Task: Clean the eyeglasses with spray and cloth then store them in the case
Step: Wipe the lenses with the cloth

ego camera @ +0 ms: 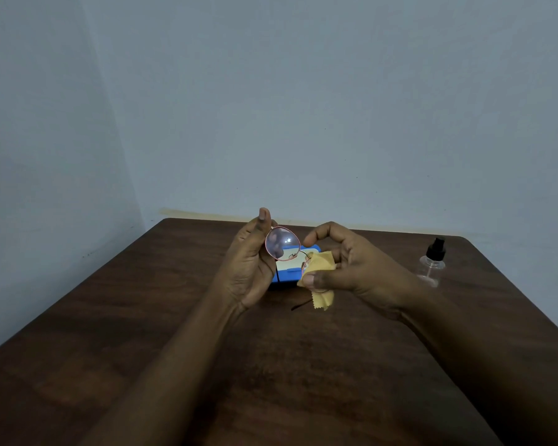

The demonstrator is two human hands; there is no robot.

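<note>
Pink-rimmed eyeglasses (pixel 282 243) are held up over the middle of the table. My left hand (pixel 250 262) holds the frame at its left lens, fingers behind it and thumb upright. My right hand (pixel 348 265) pinches a yellow cloth (pixel 319 278) round the right lens, thumb on the cloth's near side. A black temple tip pokes out below the cloth. The blue case (pixel 284 278) lies open on the table behind the hands, its pale lining showing; the hands hide most of it.
A clear spray bottle (pixel 433 263) with a black pump top stands upright at the right of the dark wooden table (pixel 174 317). A blue-grey wall runs close behind the table's far edge and along the left.
</note>
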